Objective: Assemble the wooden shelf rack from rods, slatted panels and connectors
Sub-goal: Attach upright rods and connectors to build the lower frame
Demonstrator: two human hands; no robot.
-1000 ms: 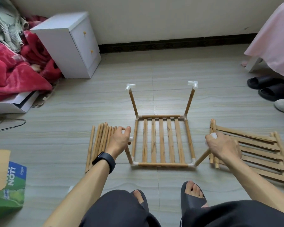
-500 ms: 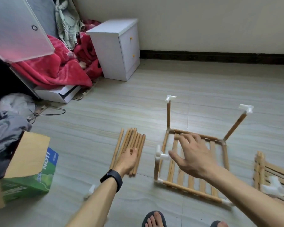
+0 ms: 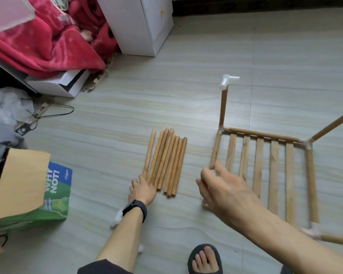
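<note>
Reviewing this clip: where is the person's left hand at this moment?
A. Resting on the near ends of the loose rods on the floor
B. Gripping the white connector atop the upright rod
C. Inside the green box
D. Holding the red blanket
A: the left hand lies on the near ends of the loose rods lying side by side on the floor.

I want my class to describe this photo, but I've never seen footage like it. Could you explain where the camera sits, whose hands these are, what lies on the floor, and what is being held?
There is no machine here. The camera is worn on a person's head and looks down at their own hands. The left hand rests on the near ends of a bundle of loose wooden rods on the tiled floor. The right hand closes on a small white connector at the near-left corner post of the slatted panel. The far-left post is upright, topped by another white connector. A green box sits to the left.
</note>
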